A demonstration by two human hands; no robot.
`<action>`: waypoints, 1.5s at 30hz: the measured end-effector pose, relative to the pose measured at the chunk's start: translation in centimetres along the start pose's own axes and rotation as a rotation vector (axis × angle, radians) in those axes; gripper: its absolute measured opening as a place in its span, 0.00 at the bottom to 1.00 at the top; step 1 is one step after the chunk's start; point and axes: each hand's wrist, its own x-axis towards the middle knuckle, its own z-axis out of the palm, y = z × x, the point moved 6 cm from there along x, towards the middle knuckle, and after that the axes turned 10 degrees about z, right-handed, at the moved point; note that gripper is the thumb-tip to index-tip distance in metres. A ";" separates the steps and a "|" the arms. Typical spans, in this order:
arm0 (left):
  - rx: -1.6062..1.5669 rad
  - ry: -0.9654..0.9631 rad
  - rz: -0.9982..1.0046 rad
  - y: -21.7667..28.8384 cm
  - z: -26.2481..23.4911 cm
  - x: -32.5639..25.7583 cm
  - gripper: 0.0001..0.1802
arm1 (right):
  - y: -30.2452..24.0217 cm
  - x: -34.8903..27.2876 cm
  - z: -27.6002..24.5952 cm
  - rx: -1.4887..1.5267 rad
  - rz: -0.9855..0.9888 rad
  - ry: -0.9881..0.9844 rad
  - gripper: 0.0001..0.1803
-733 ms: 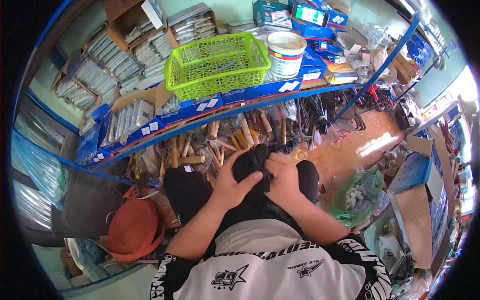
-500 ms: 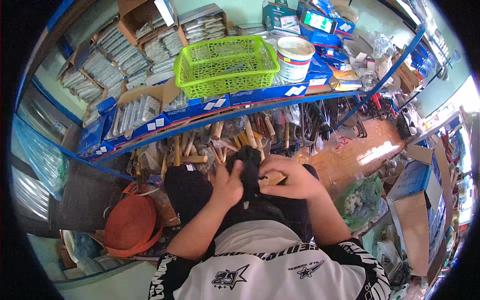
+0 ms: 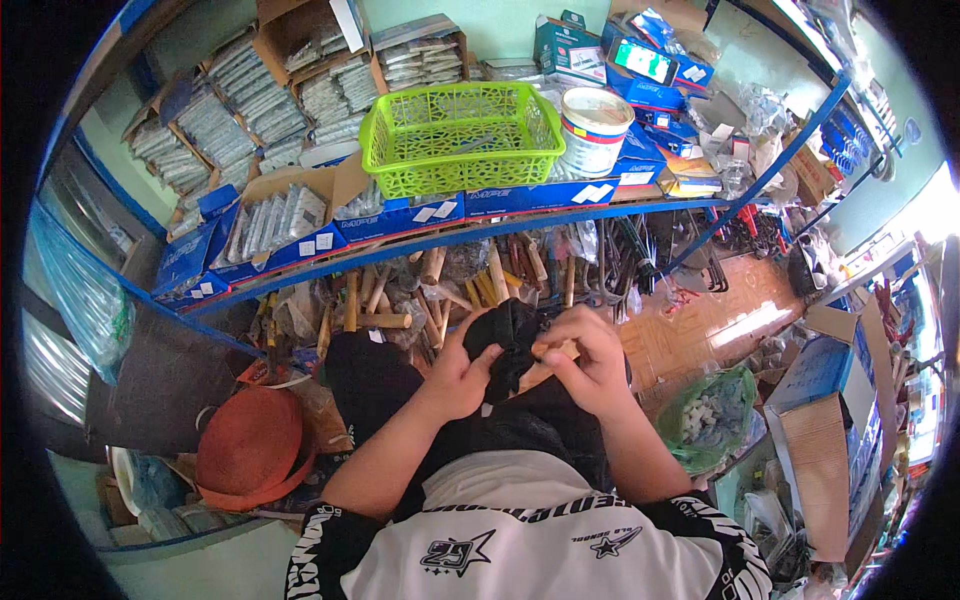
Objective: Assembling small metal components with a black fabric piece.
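Over my lap, my left hand (image 3: 458, 380) is closed around a soft, bunched black item (image 3: 505, 338) that looks like cloth. Its thumb presses on the near side. Close against the item's right edge is my right hand (image 3: 588, 360), fingers curled and pinched together. What sits between those fingertips is too small to make out. Just below them a tan, flat-looking piece (image 3: 537, 377) shows, partly covered by the black item and the hand; I cannot tell whether it is wood or card.
Ahead runs a blue-edged shelf with a green plastic basket (image 3: 462, 180), a white bucket (image 3: 594, 135) and boxes of wrapped packs (image 3: 275, 228). Wooden handles (image 3: 385, 321) crowd beneath it. Left lies a reddish rolled strap (image 3: 250, 445); right, a green bag (image 3: 715, 410) and cardboard box (image 3: 820, 440).
My right hand has lifted slightly and its fingers have drawn into a pinch beside the black item. The black item has turned in my left hand. The view has shifted a little.
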 end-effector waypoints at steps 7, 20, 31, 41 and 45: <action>0.642 0.073 0.010 -5.2 -1.5 -1.6 0.22 | -0.2 -0.5 1.4 0.061 0.155 -0.100 0.14; -0.358 0.114 -0.321 -4.9 2.4 -0.2 0.31 | 0.1 -0.1 0.8 -0.292 0.121 -0.043 0.21; -0.971 0.267 -0.387 -5.2 2.2 0.3 0.23 | 0.0 -1.5 1.9 -0.309 -0.100 -0.006 0.15; -0.284 0.311 -0.328 -2.3 1.1 0.8 0.21 | 4.3 -2.0 1.7 0.410 0.462 -0.005 0.15; -0.403 0.325 -0.217 -1.6 0.0 1.3 0.21 | 3.4 -1.3 2.7 0.511 0.397 0.041 0.16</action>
